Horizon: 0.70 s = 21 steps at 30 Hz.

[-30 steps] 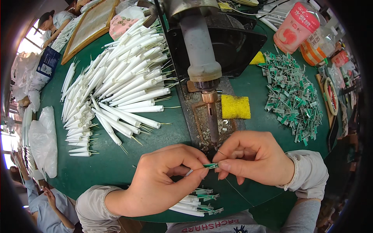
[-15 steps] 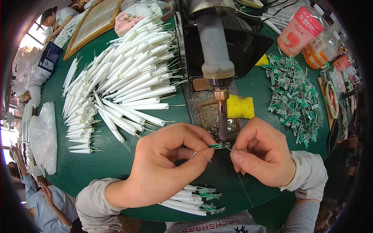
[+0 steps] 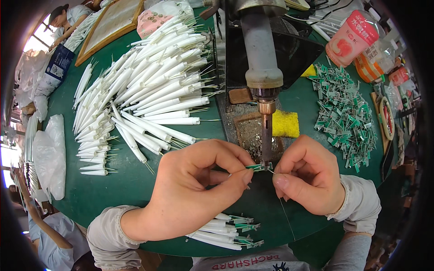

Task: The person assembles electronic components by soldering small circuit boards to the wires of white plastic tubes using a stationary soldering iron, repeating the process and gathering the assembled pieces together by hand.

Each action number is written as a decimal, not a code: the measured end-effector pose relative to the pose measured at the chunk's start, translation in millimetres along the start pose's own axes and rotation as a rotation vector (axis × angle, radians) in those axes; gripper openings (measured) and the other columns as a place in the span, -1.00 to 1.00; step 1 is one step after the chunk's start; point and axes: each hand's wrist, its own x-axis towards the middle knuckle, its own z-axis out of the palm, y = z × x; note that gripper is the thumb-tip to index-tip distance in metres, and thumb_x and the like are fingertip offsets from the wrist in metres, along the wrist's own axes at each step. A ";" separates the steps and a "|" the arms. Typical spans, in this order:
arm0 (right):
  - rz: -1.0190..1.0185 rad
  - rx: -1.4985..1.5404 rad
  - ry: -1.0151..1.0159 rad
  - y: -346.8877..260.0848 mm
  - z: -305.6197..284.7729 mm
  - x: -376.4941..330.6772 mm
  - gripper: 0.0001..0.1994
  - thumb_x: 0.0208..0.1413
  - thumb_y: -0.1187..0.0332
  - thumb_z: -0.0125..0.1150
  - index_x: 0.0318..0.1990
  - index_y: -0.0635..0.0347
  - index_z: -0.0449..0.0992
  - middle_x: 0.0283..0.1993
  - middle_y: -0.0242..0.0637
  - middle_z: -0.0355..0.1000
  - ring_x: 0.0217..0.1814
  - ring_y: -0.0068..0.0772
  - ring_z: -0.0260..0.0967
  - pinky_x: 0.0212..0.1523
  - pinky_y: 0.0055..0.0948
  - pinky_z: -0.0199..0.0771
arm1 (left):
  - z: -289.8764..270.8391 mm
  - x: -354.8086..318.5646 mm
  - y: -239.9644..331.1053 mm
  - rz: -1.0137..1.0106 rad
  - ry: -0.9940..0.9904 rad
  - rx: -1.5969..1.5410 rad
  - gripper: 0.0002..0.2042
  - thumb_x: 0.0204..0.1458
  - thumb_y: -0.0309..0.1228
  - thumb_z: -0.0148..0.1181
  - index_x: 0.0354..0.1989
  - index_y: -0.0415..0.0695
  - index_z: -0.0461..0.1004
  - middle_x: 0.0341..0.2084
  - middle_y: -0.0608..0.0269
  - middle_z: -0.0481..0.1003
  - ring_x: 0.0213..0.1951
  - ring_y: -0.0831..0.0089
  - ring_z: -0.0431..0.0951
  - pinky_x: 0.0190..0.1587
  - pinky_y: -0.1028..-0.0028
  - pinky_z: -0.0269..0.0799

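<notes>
White tubes (image 3: 153,88) lie heaped on the counter (image 3: 131,189); your left hand (image 3: 192,192) pinches a small green board (image 3: 256,167) — its end at the soldering iron (image 3: 265,74) tip — your right hand (image 3: 309,178) grips thin wire (image 3: 271,171), near piled boards (image 3: 346,117).

Pink-labelled bottle (image 3: 353,37), upper R: lg. white characters set aslant above a peach pic, w/ smaller print nearby. Orange-labelled bottle (image 3: 370,63) just behind: white characters, partly hidden. Dk. blue package (image 3: 63,59), far L: white print plus a pale sq. patch w/ dk. marks, too sm. to read. Grey shirt (image 3: 239,263), bottom edge: red caps, upside down, next to a dk. motif, cut off.
</notes>
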 end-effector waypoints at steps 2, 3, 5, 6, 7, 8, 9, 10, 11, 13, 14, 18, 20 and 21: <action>0.014 -0.025 -0.003 0.3 -0.9 0.4 -0.88 0.08 0.54 0.17 -0.33 0.25 0.32 -0.55 -0.50 0.33 -0.59 -0.83 0.22 -0.62 -0.74 0.11 | -0.7 1.6 1.4 -0.024 -0.008 -0.026 -0.95 -0.01 -0.70 0.17 -0.41 -0.35 0.43 -0.26 0.03 0.46 -0.35 0.51 0.55 -0.27 0.59 0.49; 0.015 -0.025 -0.002 0.1 -0.9 0.9 -0.88 0.08 0.54 0.17 -0.33 0.25 0.32 -0.55 -0.50 0.33 -0.59 -0.83 0.22 -0.62 -0.74 0.11 | -1.4 3.1 1.4 -0.049 -0.017 -0.053 -0.95 -0.01 -0.70 0.18 -0.41 -0.34 0.43 -0.26 0.04 0.46 -0.35 0.50 0.55 -0.27 0.57 0.51; 0.031 0.015 0.002 -1.5 -0.1 1.7 -0.88 0.09 0.53 0.17 -0.33 0.25 0.32 -0.53 -0.48 0.36 -0.58 -0.81 0.28 -0.62 -0.74 0.14 | -2.4 4.4 1.2 -0.065 -0.023 -0.076 -0.95 -0.01 -0.69 0.18 -0.41 -0.34 0.43 -0.27 0.04 0.45 -0.36 0.49 0.56 -0.26 0.56 0.52; 0.031 0.017 0.000 -1.7 0.3 2.1 -0.88 0.09 0.53 0.17 -0.33 0.25 0.32 -0.53 -0.48 0.36 -0.58 -0.81 0.28 -0.62 -0.74 0.14 | -2.7 4.5 1.2 -0.079 -0.028 -0.097 -0.94 -0.01 -0.69 0.18 -0.41 -0.33 0.42 -0.27 0.04 0.45 -0.36 0.48 0.56 -0.26 0.55 0.54; 0.031 0.013 -0.003 -1.9 0.6 2.5 -0.88 0.10 0.53 0.16 -0.32 0.25 0.31 -0.53 -0.47 0.36 -0.57 -0.80 0.30 -0.62 -0.74 0.16 | -2.8 4.7 1.4 -0.079 -0.027 -0.097 -0.94 -0.01 -0.69 0.18 -0.41 -0.33 0.42 -0.27 0.04 0.45 -0.36 0.48 0.56 -0.26 0.55 0.54; 0.032 0.009 -0.005 -1.9 0.8 2.5 -0.88 0.11 0.52 0.15 -0.32 0.25 0.31 -0.53 -0.46 0.37 -0.56 -0.79 0.33 -0.62 -0.74 0.17 | -2.8 4.9 1.0 -0.091 -0.025 -0.105 -0.94 -0.01 -0.69 0.18 -0.40 -0.33 0.42 -0.27 0.04 0.46 -0.37 0.47 0.57 -0.26 0.54 0.54; 0.032 0.009 -0.007 -1.8 1.0 2.5 -0.88 0.11 0.52 0.15 -0.32 0.25 0.31 -0.53 -0.46 0.37 -0.56 -0.79 0.33 -0.62 -0.74 0.17 | -2.8 4.9 0.7 -0.104 -0.023 -0.113 -0.94 -0.01 -0.69 0.18 -0.40 -0.33 0.42 -0.27 0.04 0.46 -0.37 0.46 0.57 -0.26 0.53 0.55; 0.046 0.014 -0.010 -1.9 1.0 2.6 -0.89 0.13 0.51 0.14 -0.33 0.25 0.31 -0.54 -0.46 0.37 -0.57 -0.78 0.33 -0.62 -0.72 0.18 | -3.3 4.7 0.6 -0.104 -0.021 -0.112 -0.94 -0.01 -0.69 0.18 -0.40 -0.33 0.42 -0.27 0.04 0.46 -0.37 0.46 0.57 -0.26 0.53 0.55; 0.061 0.018 -0.014 -1.9 0.9 2.5 -0.89 0.14 0.50 0.13 -0.33 0.24 0.30 -0.54 -0.45 0.37 -0.57 -0.77 0.34 -0.62 -0.71 0.19 | -4.2 4.5 0.4 -0.134 -0.004 -0.144 -0.94 0.00 -0.69 0.18 -0.40 -0.33 0.42 -0.27 0.05 0.46 -0.37 0.46 0.57 -0.26 0.53 0.55; 0.131 -0.023 -0.061 -8.8 0.1 3.3 -0.89 0.14 0.48 0.13 -0.34 0.22 0.30 -0.57 -0.43 0.35 -0.61 -0.69 0.33 -0.63 -0.67 0.20 | -6.8 3.6 -0.3 -0.165 0.015 -0.174 -0.94 0.00 -0.68 0.18 -0.40 -0.33 0.42 -0.26 0.05 0.46 -0.37 0.46 0.57 -0.27 0.54 0.55; 0.201 -0.073 -0.096 -12.6 -0.7 2.6 -0.88 0.13 0.47 0.14 -0.36 0.21 0.30 -0.60 -0.41 0.34 -0.65 -0.62 0.33 -0.64 -0.62 0.21 | -8.2 4.0 -1.3 -0.186 0.006 -0.182 -0.94 0.00 -0.67 0.18 -0.40 -0.34 0.42 -0.26 0.08 0.47 -0.35 0.52 0.55 -0.27 0.58 0.53; 0.066 -0.457 -0.309 -16.0 -3.9 -2.1 -0.83 0.07 0.42 0.19 -0.38 0.19 0.29 -0.65 -0.32 0.31 -0.67 -0.37 0.36 -0.66 -0.45 0.27 | -11.2 3.4 -1.8 -0.225 -0.045 -0.096 -0.94 0.00 -0.66 0.20 -0.40 -0.37 0.43 -0.26 0.09 0.49 -0.32 0.57 0.53 -0.27 0.61 0.51; -0.166 -0.720 -0.295 -11.4 -5.5 -6.0 -0.85 0.00 0.42 0.28 -0.42 0.15 0.38 -0.64 -0.37 0.35 -0.66 -0.41 0.37 -0.66 -0.43 0.28 | -13.0 0.3 -3.1 -0.220 -0.056 -0.042 -0.96 -0.01 -0.69 0.18 -0.42 -0.34 0.45 -0.26 0.07 0.47 -0.36 0.52 0.55 -0.27 0.60 0.50; -0.183 -0.891 -0.207 -12.6 -8.5 -7.5 -0.86 -0.06 0.44 0.28 -0.42 0.16 0.39 -0.64 -0.27 0.34 -0.63 -0.19 0.37 -0.61 -0.32 0.34 | -14.7 -0.7 -2.5 -0.249 -0.087 0.075 -0.97 -0.01 -0.69 0.17 -0.42 -0.34 0.45 -0.26 0.08 0.47 -0.36 0.54 0.54 -0.26 0.61 0.49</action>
